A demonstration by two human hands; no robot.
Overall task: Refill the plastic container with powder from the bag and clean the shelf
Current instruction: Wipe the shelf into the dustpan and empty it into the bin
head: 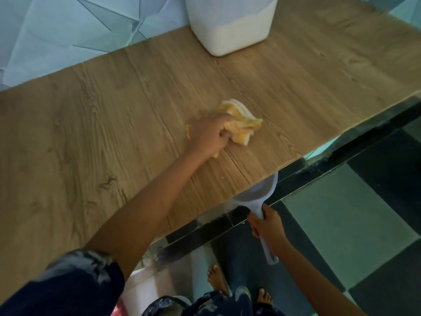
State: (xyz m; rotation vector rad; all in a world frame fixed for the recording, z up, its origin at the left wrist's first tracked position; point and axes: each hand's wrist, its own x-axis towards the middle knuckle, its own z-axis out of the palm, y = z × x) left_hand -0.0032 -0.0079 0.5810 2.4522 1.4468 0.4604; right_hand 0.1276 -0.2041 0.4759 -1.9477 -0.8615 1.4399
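A translucent plastic container [230,26] partly filled with white powder stands at the back of the wooden shelf [114,137]. My left hand [208,135] presses a crumpled yellow and white cloth [241,122] onto the middle of the shelf. Below the shelf's front edge, my right hand [267,226] grips the handle of a clear plastic scoop [257,195], whose bowl sits just under the edge. The white powder bag [145,286] stands on the floor beneath the shelf, mostly hidden by my left arm.
A pale tiled wall [68,30] backs the shelf. The floor [353,213] to the right has dark and green tiles. My bare feet [218,279] stand close to the shelf's front edge.
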